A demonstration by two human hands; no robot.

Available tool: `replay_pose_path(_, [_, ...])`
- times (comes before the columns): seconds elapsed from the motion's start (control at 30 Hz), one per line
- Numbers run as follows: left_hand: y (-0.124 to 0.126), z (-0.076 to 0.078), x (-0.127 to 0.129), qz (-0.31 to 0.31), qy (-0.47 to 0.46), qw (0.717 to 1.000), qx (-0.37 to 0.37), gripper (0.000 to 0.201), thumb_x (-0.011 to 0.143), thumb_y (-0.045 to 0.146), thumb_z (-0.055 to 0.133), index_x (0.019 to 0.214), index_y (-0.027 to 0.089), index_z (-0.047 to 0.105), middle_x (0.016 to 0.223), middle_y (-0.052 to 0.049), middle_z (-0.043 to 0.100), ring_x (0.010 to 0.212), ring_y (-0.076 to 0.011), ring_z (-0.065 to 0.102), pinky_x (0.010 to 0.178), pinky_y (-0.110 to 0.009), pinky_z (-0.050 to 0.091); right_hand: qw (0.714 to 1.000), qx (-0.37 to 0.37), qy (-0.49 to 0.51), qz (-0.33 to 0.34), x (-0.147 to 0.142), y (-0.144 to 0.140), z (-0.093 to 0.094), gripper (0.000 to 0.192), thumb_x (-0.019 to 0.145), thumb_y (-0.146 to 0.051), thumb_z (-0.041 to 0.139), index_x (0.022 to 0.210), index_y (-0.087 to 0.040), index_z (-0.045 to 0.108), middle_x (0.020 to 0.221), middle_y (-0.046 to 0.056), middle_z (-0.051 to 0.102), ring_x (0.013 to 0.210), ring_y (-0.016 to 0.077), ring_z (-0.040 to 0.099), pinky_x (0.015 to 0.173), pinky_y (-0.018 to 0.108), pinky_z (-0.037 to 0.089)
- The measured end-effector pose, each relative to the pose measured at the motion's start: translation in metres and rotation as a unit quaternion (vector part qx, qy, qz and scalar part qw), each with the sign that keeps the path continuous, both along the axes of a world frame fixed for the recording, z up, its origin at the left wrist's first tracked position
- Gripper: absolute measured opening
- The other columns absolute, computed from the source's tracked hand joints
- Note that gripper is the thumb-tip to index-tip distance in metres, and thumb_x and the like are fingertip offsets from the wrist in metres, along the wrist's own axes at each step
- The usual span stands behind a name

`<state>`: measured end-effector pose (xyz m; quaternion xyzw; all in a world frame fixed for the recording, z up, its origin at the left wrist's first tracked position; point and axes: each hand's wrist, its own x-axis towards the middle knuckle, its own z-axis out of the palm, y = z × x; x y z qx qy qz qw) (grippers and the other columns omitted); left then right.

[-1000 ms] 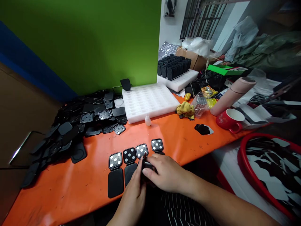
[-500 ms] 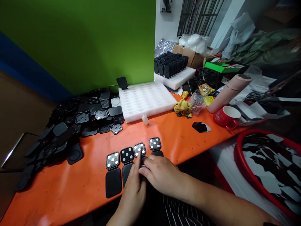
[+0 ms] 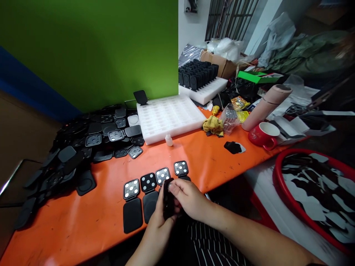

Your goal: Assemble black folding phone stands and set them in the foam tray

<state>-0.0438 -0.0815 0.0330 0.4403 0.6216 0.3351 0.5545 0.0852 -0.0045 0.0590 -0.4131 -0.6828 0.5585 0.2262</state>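
Both of my hands work at the near edge of the orange counter [image 3: 216, 162], left hand [image 3: 162, 218] and right hand [image 3: 188, 197] closed together around one small black case [image 3: 168, 199], held upright just in front of four opened cases [image 3: 155, 177] lying in a row.

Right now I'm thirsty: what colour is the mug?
Red outside, white inside: the mug, clearest in the head view.

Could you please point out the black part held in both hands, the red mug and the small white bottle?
black part [image 3: 168, 199], head view, on its dark face between the hands.
red mug [image 3: 259, 137], head view, on its outer wall.
small white bottle [image 3: 168, 140], head view, on its body.
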Motion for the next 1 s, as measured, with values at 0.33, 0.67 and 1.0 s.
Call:
replay_pose_path(0.33, [-0.008, 0.004, -0.006, -0.143, 0.242, 0.955, 0.092, 0.068, 0.077, 0.007, 0.033, 0.139, 0.024, 0.011, 0.131, -0.009, 0.042, 0.122, -0.0225, 0.038, 0.094, -0.034, 0.036, 0.987, 0.108, -0.104, 0.054, 0.015, 0.008, 0.004, 0.026, 0.086, -0.034, 0.045, 0.073, -0.016, 0.058, 0.072, 0.001, 0.059, 0.068, 0.012, 0.052, 0.06, 0.021, 0.037])
replay_pose_path(0.67, [0.005, 0.013, -0.011, -0.054, 0.146, 0.987, 0.028, 0.046, 0.081, 0.038, 0.048, 0.126, 0.028, 0.042, 0.11, -0.005, 0.062, 0.101, -0.0244, 0.057, 0.083, -0.032, 0.044, 0.984, -0.127, 0.125, -0.002, 0.009, -0.004, -0.011, 0.029, 0.084, -0.039, 0.046, 0.07, -0.015, 0.055, 0.061, -0.002, 0.049, 0.054, 0.0081, 0.045, 0.051, 0.019, 0.035])
replay_pose_path(1.0, [0.009, 0.024, -0.02, -0.072, 0.198, 0.965, 0.156, 0.036, 0.086, 0.027, 0.044, 0.121, 0.025, 0.049, 0.121, -0.004, 0.055, 0.108, -0.0191, 0.052, 0.091, -0.031, 0.043, 0.914, -0.347, 0.212, -0.006, 0.009, -0.008, -0.01, 0.033, 0.082, -0.043, 0.049, 0.066, -0.015, 0.046, 0.057, -0.005, 0.04, 0.041, 0.0021, 0.026, 0.036, 0.016, 0.016])
